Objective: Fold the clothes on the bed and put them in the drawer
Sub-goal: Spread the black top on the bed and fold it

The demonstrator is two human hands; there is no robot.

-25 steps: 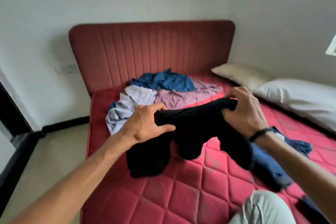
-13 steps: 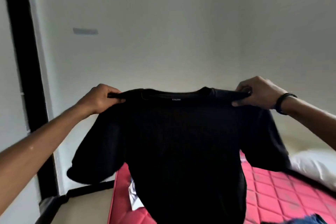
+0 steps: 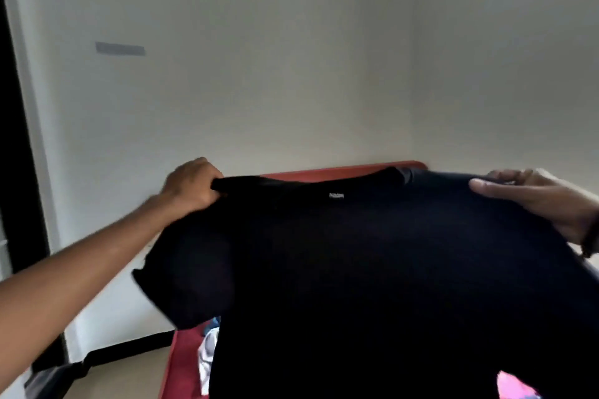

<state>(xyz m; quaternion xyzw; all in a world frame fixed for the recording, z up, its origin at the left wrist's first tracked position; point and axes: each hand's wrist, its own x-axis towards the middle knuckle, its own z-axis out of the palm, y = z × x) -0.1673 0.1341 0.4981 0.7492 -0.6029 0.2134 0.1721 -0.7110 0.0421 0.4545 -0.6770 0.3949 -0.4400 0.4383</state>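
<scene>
Pinching the black T-shirt (image 3: 372, 269) at its left shoulder, the left hand (image 3: 191, 185) grip is closed on the fabric. That shirt hangs spread above the red bed (image 3: 181, 363), hiding most of it. At its right shoulder, the right hand (image 3: 538, 201) clamps fabric between thumb and fingers.

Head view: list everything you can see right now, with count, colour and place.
black T-shirt: one, black, held up spread by the shoulders, filling the centre and lower right
headboard: one, red, top edge just above the collar
mattress: one, red, lower centre
clothes: a few, white and blue, mostly hidden behind the shirt
wall plate: one, grey, upper left
left hand: gripping the left shoulder
right hand: gripping the right shoulder, dark wristband
</scene>
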